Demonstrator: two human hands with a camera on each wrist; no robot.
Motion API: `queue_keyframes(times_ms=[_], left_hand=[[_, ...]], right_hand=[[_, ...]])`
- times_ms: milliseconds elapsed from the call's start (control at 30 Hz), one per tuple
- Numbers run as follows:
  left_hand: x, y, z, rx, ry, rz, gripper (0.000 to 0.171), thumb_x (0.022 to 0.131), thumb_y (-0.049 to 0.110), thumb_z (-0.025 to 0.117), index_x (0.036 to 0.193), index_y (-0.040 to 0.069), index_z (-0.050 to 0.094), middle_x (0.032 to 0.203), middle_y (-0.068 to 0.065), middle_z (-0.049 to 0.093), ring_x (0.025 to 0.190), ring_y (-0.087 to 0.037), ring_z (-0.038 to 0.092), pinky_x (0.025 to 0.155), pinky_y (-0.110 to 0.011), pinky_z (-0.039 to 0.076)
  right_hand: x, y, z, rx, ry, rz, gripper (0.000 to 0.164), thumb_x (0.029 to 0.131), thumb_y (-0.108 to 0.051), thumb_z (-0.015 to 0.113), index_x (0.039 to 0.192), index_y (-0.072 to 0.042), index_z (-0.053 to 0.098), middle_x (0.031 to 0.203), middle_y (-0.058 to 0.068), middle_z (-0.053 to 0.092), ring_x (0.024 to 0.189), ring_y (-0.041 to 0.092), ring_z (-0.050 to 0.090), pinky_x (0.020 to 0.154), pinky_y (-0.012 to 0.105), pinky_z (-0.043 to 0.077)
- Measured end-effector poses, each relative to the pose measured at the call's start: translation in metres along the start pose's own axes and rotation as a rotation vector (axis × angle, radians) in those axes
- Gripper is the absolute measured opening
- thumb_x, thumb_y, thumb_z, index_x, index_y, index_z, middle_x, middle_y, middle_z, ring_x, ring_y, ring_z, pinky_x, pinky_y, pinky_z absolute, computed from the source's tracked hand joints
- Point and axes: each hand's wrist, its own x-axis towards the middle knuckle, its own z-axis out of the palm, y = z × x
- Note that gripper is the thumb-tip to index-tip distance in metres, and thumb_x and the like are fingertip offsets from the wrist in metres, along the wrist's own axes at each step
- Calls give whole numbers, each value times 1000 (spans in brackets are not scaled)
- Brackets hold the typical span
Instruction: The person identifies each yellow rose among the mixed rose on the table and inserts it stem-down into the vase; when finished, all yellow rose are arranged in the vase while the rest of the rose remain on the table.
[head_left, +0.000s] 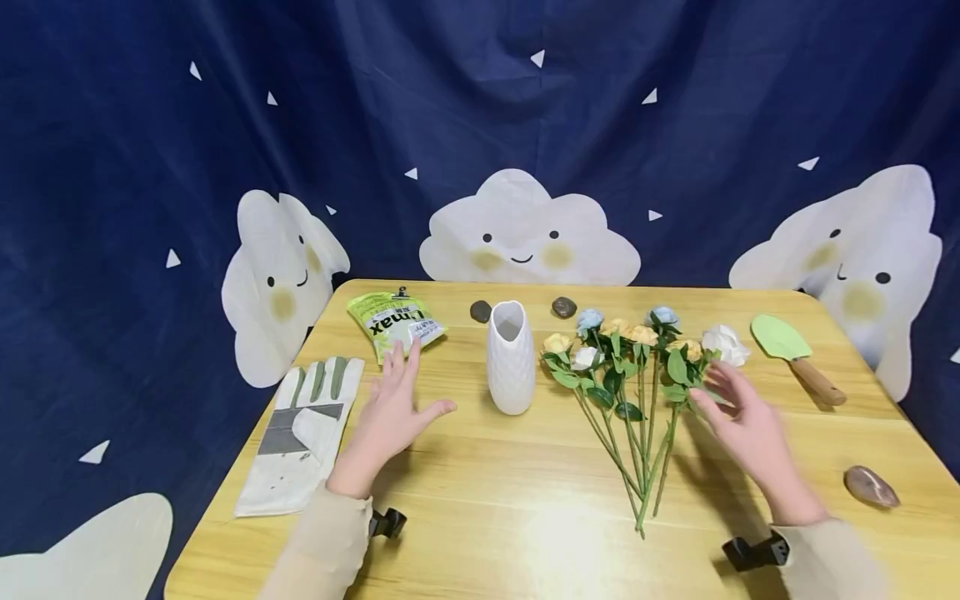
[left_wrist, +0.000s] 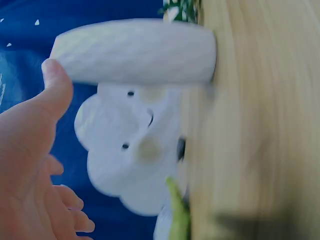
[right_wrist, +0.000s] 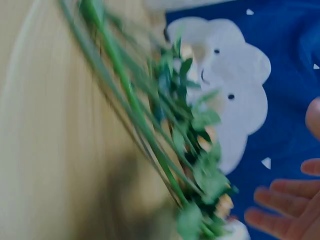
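My left hand (head_left: 393,408) hovers over the table with its fingers spread, between a work glove (head_left: 307,433) and a white textured vase (head_left: 512,362). In the left wrist view the vase (left_wrist: 135,52) appears beyond the thumb, apart from it. My right hand (head_left: 750,429) is at the right edge of a bunch of artificial flowers (head_left: 626,375) with yellow, blue and white heads and green stems. Its fingers are slightly bent and hold nothing. The right wrist view shows the stems (right_wrist: 135,110) blurred, and a gap between them and the fingers (right_wrist: 285,200).
A green bag with a black clip (head_left: 396,319) lies at the back left. Two dark stones (head_left: 564,307) sit behind the vase. At the right are a green trowel with a wooden handle (head_left: 797,354) and a brown stone (head_left: 871,487). A blue cloud-print curtain (head_left: 480,108) hangs behind.
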Motion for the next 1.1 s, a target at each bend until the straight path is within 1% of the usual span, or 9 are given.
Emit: queue_keyframes(times_ms=[67,100,200,300,400,500,633,900,1100], left_hand=[[2,6,8,-120,-12,-9,105,73,76,50,149,28,-4,154,-13,-1,137,-39,7,102,-64,22],[3,9,13,-174,-13,-10,105,73,75,51,149,27,-2,154,-12,1,137,-38,10,103,-61,23],[5,15,26,-327,13,-6,103,74,69,59,150,22,9,153,-10,14,137,-32,19,108,-50,22],[9,22,37,-495,44,-8,93,77,56,67,148,17,22,149,-10,27,133,-31,30,107,-46,27],[14,31,47,-696,50,-15,81,80,35,73,145,12,30,145,-14,34,130,-32,35,106,-45,30],[19,40,56,-892,43,-27,74,80,19,74,141,6,35,142,-18,38,129,-33,36,105,-47,30],[23,51,65,-1057,67,-37,67,79,11,75,137,4,41,136,-19,44,125,-33,42,101,-51,35],[21,68,57,-1115,112,-1,61,79,0,72,132,-2,43,132,-22,46,120,-37,43,96,-53,40],[22,70,62,-1117,169,-26,57,80,0,71,131,-2,45,129,-22,50,117,-37,47,93,-52,43]], right_hand=[[0,-1,10,108,14,2,54,91,-17,61,137,1,39,122,28,53,101,19,60,80,15,48],[-1,-1,15,159,8,17,52,91,-16,61,135,3,41,120,28,55,97,11,60,77,10,47],[-2,-2,29,275,-33,105,48,92,-15,60,132,5,43,116,28,56,87,-3,57,71,18,52],[-3,-2,39,389,-90,231,47,91,-12,60,129,9,42,114,31,54,81,9,63,67,31,56],[-4,-3,47,421,-126,317,45,90,-8,61,125,12,43,109,32,54,76,18,65,65,36,56],[-4,-4,53,421,-154,346,44,88,-4,63,122,15,44,104,31,55,73,21,65,63,36,57],[-2,-7,57,372,-186,361,43,85,-1,65,119,16,46,100,29,57,71,23,64,60,34,57],[1,-15,72,188,-197,382,43,80,4,66,117,14,48,88,19,59,64,19,60,52,31,55],[2,-20,69,253,-158,442,45,80,8,63,121,14,45,86,18,59,61,16,59,51,32,55]])
